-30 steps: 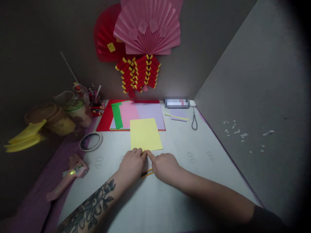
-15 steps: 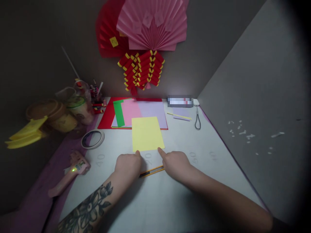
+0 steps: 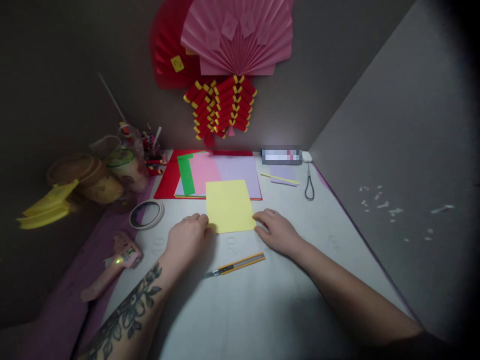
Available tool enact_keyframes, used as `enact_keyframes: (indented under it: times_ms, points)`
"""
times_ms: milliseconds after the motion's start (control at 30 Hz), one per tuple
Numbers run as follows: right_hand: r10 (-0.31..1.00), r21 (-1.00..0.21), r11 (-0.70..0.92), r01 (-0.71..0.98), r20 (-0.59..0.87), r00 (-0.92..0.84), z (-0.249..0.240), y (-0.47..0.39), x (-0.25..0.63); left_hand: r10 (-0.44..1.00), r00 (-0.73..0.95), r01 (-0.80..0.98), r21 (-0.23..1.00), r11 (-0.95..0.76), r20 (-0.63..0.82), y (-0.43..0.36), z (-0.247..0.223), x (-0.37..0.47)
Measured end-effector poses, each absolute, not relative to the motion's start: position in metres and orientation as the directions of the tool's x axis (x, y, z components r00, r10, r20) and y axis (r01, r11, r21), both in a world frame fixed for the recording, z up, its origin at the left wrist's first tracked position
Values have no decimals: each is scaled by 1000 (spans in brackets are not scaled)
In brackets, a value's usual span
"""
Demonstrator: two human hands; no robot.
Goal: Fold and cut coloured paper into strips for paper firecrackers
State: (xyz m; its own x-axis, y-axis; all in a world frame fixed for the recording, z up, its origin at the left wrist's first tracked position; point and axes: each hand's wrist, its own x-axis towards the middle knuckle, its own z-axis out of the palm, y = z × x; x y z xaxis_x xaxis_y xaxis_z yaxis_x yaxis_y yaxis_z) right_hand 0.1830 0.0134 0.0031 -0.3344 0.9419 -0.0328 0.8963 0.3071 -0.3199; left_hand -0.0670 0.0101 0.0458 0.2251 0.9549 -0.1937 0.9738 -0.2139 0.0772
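Observation:
A yellow sheet of paper (image 3: 229, 205) lies flat on the white table top, its upper part overlapping a stack of coloured sheets. At its lower left edge is my left hand (image 3: 188, 234), fingers curled together and the thumb tip on the corner. My right hand (image 3: 276, 232) rests by the right edge, its fingers stretched out and its thumb apart, fingertips touching the paper's side. Between my forearms, below the paper, a yellow and black utility knife (image 3: 240, 264) lies on the table, touched by neither hand.
Behind lie a lilac sheet (image 3: 240, 172), a pink sheet (image 3: 204, 172) and a green sheet (image 3: 186, 175). To the left are a tape roll (image 3: 146, 215), a pink glue gun (image 3: 125, 255) and cups (image 3: 127, 167). Thin paper strips (image 3: 279, 178) lie at right. Paper firecrackers (image 3: 228, 107) hang on the wall.
Both hands have moved from below the yellow sheet up to its left and right edges. My right index finger no longer points alone. The utility knife is now fully uncovered.

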Motion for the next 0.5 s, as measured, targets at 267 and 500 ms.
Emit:
enact_keyframes:
  times_ms: [267, 500]
  points:
    - [915, -555, 360, 749, 55, -399, -9, 25, 185, 907, 400, 831, 472, -296, -136, 27, 21, -78]
    - [989, -857, 129, 498, 76, -126, 1, 28, 188, 981, 180, 499, 866, -31, -68, 30, 18, -72]
